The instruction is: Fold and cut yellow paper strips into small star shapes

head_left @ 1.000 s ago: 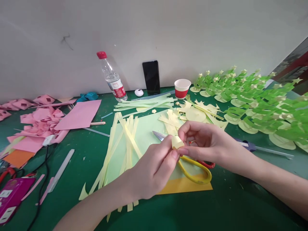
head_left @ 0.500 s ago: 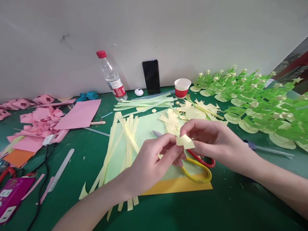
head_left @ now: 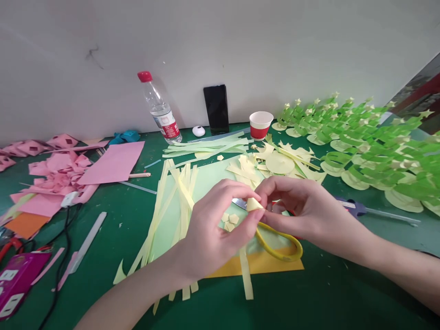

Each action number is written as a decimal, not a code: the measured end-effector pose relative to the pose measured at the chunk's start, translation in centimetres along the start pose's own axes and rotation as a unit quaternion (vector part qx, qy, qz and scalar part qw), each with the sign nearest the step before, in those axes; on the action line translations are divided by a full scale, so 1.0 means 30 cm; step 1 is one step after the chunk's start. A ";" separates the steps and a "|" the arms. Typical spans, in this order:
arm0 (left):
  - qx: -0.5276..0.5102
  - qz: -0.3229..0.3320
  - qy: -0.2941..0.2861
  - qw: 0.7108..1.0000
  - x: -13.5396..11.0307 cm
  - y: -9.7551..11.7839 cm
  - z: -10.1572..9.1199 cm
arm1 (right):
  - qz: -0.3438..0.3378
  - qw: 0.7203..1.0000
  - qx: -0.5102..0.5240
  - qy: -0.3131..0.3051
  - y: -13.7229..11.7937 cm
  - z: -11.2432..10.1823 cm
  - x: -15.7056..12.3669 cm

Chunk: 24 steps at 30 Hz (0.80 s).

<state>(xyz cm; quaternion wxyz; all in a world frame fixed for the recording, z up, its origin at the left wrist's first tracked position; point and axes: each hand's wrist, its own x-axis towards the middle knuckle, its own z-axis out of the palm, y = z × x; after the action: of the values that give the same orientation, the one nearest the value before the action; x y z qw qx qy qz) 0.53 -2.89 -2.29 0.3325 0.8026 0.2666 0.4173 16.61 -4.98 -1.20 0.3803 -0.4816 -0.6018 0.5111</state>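
My left hand (head_left: 213,224) and my right hand (head_left: 302,211) meet above the middle of the green table, and both pinch one small pale yellow paper piece (head_left: 253,204) between thumb and fingertips. Under the hands lie scissors (head_left: 280,240) with a yellow and a red handle, on a light green sheet (head_left: 206,188) and an orange sheet (head_left: 264,265). Small yellow paper bits (head_left: 229,221) lie just below my left fingers. A pale yellow strip (head_left: 246,272) lies over the orange sheet.
Long yellow strips (head_left: 178,201) fan out left of the hands. Pink paper scraps (head_left: 62,174) and a cable (head_left: 63,247) fill the left side. A water bottle (head_left: 158,109), a phone (head_left: 216,110) and a paper cup (head_left: 260,125) stand by the wall. Green paper trees (head_left: 374,142) crowd the right.
The hands have drawn close together again and both now pinch the small yellow piece. A yellow strip has appeared on the orange sheet, and small bits lie below my left fingers.
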 end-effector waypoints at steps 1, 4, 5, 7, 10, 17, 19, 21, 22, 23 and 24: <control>0.014 0.009 0.004 1.000 -0.002 -0.002 0.002 | 0.001 1.000 -0.005 0.002 -0.001 0.001 0.000; 0.038 0.026 0.011 0.999 -0.004 -0.004 0.002 | -0.002 1.000 -0.005 0.008 -0.003 0.002 0.000; 0.036 0.027 0.011 0.999 -0.004 -0.003 0.001 | -0.004 1.000 -0.002 0.009 -0.003 0.002 -0.001; 0.021 0.017 0.006 1.000 -0.003 -0.001 -0.003 | -0.007 1.000 0.004 0.009 -0.003 0.002 -0.004; -0.015 0.002 -0.010 1.000 -0.004 0.003 -0.012 | -0.010 1.000 0.015 0.010 -0.002 0.004 -0.006; -0.102 -0.065 -0.028 0.992 -0.005 0.007 -0.014 | -0.011 0.999 0.043 0.005 -0.002 0.008 -0.005; -0.114 -0.077 -0.027 0.990 -0.004 0.008 -0.012 | -0.008 0.999 0.044 0.007 -0.005 0.010 -0.005; -0.111 -0.071 -0.020 0.991 -0.004 0.007 -0.010 | -0.006 0.999 0.046 0.005 -0.008 0.013 -0.007; -0.106 -0.064 -0.015 0.992 -0.004 0.005 -0.008 | -0.007 0.999 0.045 0.001 -0.009 0.014 -0.008; -0.100 -0.055 -0.007 0.993 -0.004 0.003 -0.007 | -0.012 0.999 0.042 -0.005 -0.009 0.015 -0.010; -0.092 -0.044 0.003 0.995 -0.005 0.000 -0.005 | -0.020 0.999 0.037 -0.009 -0.009 0.016 -0.012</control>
<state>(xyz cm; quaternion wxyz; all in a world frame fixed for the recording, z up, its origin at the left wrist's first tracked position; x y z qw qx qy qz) 0.33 -2.95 -2.28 0.4221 0.7550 0.2630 0.4274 16.19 -5.44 -1.02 0.4027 -0.4498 -0.5956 0.5299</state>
